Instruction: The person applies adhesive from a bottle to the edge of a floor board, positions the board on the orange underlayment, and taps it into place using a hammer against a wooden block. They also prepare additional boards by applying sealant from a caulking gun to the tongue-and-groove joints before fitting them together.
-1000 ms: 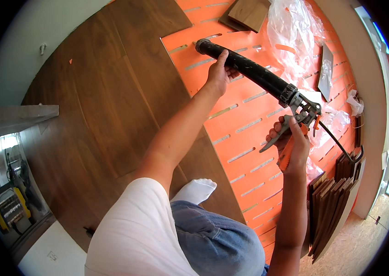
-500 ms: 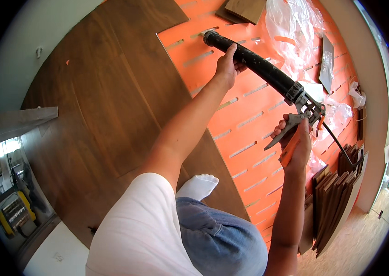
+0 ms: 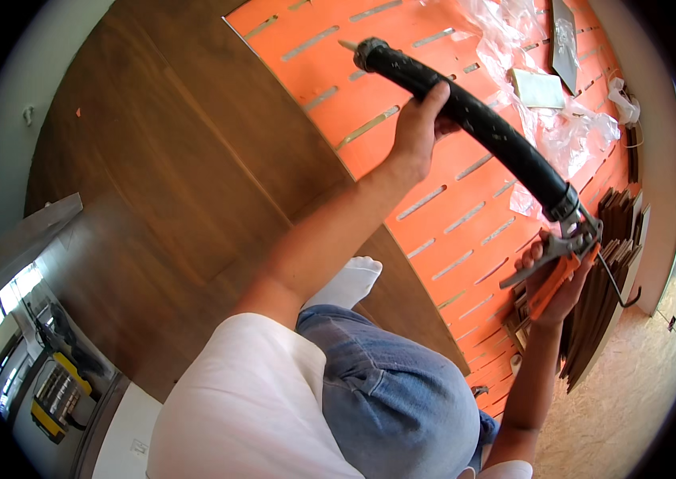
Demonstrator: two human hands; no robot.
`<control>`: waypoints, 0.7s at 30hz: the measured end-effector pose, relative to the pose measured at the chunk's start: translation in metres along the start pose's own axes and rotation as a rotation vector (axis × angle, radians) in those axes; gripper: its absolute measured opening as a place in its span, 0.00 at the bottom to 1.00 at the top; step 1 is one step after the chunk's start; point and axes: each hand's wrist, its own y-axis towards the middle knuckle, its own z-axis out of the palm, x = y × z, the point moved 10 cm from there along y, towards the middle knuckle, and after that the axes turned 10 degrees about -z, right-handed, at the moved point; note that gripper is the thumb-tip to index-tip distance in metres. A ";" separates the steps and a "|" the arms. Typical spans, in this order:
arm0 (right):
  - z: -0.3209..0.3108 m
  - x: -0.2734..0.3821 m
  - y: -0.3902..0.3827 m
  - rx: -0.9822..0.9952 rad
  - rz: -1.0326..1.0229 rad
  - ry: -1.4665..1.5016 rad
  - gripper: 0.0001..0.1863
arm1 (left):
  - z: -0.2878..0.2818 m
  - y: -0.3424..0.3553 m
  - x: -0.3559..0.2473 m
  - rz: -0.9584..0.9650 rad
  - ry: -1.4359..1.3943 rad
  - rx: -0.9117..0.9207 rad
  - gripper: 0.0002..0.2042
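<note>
A long black caulking gun [image 3: 485, 124] slants across the view, its nozzle at the upper left and its hooked rod at the lower right. Under the front half of the barrel, my left hand [image 3: 426, 128] is closed, thumb on top. My right hand [image 3: 557, 291] grips the orange-and-grey handle at the rear, fingers at the trigger. Beneath the gun lies an orange underlay sheet [image 3: 442, 231] with rows of slots. Dark brown floor planks [image 3: 194, 160] cover the left side, their edge running diagonally past my knee. The nozzle tip hangs over the underlay.
Crumpled clear plastic [image 3: 577, 136] lies on the underlay at upper right, with a white pad [image 3: 537, 89] and a loose plank [image 3: 564, 44]. Several planks are stacked [image 3: 609, 279] at the right, beside bare chipboard [image 3: 625, 399]. A grey ledge [image 3: 26, 239] juts in at the left.
Both hands have carried the caulking gun to the right and its rear lower. The view has shifted, so the planks and underlay appear higher and further left.
</note>
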 end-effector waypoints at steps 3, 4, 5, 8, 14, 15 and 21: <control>-0.023 0.005 -0.038 -0.078 0.094 -0.144 0.32 | 0.005 -0.026 0.031 -0.065 -0.024 0.005 0.14; -0.026 0.008 -0.049 -0.089 0.095 -0.187 0.30 | 0.007 -0.032 0.041 -0.089 -0.025 0.045 0.14; -0.032 0.010 -0.061 -0.100 0.099 -0.226 0.29 | 0.011 -0.040 0.049 -0.112 -0.022 0.061 0.15; -0.053 0.012 -0.102 -0.193 0.126 -0.225 0.25 | 0.016 -0.063 0.077 -0.210 0.010 0.089 0.15; -0.082 0.014 -0.195 -0.489 0.214 -0.127 0.22 | 0.013 -0.107 0.147 -0.525 0.009 0.143 0.19; -0.083 0.015 -0.206 -0.507 0.211 -0.146 0.20 | 0.010 -0.115 0.156 -0.576 0.005 0.147 0.19; -0.080 0.012 -0.250 -0.558 0.251 -0.180 0.20 | -0.005 -0.155 0.197 -0.779 -0.003 0.157 0.23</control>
